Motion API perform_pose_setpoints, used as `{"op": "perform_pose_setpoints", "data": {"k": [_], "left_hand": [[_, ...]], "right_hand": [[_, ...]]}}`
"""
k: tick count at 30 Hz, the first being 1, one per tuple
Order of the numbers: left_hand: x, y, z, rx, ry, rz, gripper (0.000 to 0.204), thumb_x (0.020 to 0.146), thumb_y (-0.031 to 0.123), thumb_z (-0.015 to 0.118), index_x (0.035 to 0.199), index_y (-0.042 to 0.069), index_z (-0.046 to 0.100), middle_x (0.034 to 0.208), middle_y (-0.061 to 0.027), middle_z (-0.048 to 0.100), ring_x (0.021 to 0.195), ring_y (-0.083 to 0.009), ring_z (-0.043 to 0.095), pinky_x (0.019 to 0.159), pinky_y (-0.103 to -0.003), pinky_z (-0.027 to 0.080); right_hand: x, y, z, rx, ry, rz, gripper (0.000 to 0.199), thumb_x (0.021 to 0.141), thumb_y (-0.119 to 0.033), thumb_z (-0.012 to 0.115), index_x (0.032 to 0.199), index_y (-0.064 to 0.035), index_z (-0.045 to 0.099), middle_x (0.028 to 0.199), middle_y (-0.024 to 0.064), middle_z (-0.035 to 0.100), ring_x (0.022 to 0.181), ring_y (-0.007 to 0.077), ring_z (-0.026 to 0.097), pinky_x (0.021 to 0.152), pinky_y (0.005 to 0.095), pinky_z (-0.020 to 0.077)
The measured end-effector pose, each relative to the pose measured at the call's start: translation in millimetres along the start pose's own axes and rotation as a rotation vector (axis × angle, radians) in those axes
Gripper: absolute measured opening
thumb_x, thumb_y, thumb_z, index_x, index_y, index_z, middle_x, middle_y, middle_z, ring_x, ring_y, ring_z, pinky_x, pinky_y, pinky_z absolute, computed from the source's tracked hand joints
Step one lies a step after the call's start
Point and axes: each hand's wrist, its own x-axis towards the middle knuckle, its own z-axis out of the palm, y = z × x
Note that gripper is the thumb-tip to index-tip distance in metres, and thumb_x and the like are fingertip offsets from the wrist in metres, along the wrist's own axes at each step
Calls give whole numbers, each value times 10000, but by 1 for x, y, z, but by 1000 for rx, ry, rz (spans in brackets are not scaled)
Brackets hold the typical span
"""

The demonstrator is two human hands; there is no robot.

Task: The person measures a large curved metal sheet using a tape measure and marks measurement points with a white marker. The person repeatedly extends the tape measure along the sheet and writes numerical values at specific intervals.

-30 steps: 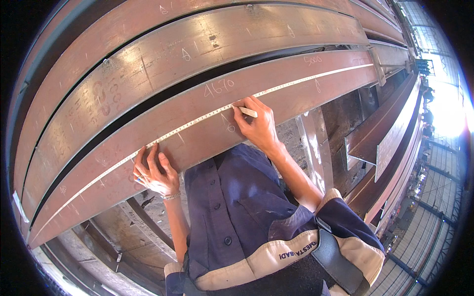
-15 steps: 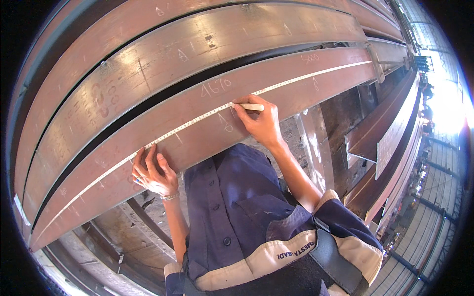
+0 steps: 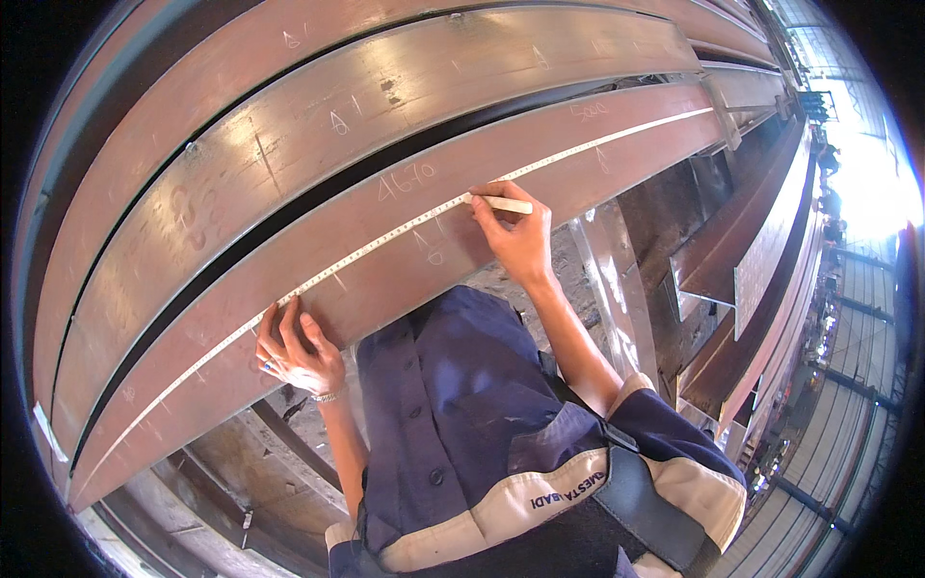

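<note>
A long, reddish-brown steel beam (image 3: 222, 385) lies across in front of me, with a pale measuring tape (image 3: 385, 238) stretched along its face. My right hand (image 3: 523, 236) pinches a cream chalk stick (image 3: 509, 204), its tip down at the tape's edge. To the left, my left hand (image 3: 301, 358) rests on the beam, fingers extended and apart, fingertips touching the tape's near edge; it grips nothing. Thin chalk strokes and written figures (image 3: 407, 180) mark the steel around the tape.
More steel beams (image 3: 318, 125) lie side by side beyond this one, parted by dark gaps. At right are beams with open flanged ends (image 3: 708, 275). Metal supports (image 3: 612, 279) stand beneath, near my right forearm. A roofed hall stretches off at far right.
My right hand has slid a little rightward along the tape with the chalk stick. The left hand stays at about the same spot on the beam. The whole view has shifted slightly.
</note>
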Motion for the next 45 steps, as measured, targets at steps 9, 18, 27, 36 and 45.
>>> {"op": "perform_pose_setpoints", "data": {"k": [9,18,27,36,45], "left_hand": [[0,1,0,2,3,-4,274,1051,322,625,1202,173,799,1332,-67,678,1207,-309,587,1061,-480,397],[1,-1,2,27,16,31,323,1078,354,584,1230,159,792,1316,-90,681,1178,-300,598,1045,-475,387],[1,1,-1,51,-13,16,296,1071,304,608,1242,145,790,1303,-94,701,1206,-317,605,1053,-492,429],[3,3,-2,27,-7,32,312,1076,320,592,1240,141,789,1298,-105,697,1181,-319,609,1046,-488,406],[1,-2,1,42,-3,48,332,1089,336,575,1247,133,785,1310,-115,690,1184,-309,606,1048,-485,390]], "right_hand": [[15,27,-37,86,163,14,174,1019,-94,721,1143,25,753,943,94,792,826,124,751,759,276,614],[13,34,-43,8,140,6,184,1015,-108,725,1153,3,773,924,105,790,850,133,757,778,290,618],[16,30,-58,-104,145,-24,171,984,-109,745,1125,-34,804,988,126,816,901,178,782,817,321,610],[21,37,-61,-88,126,-33,168,972,-117,755,1116,-46,809,989,121,819,901,198,789,824,325,603],[22,35,-62,-146,115,-60,150,971,-125,755,1093,-62,817,989,133,812,883,248,788,802,343,598]]}}
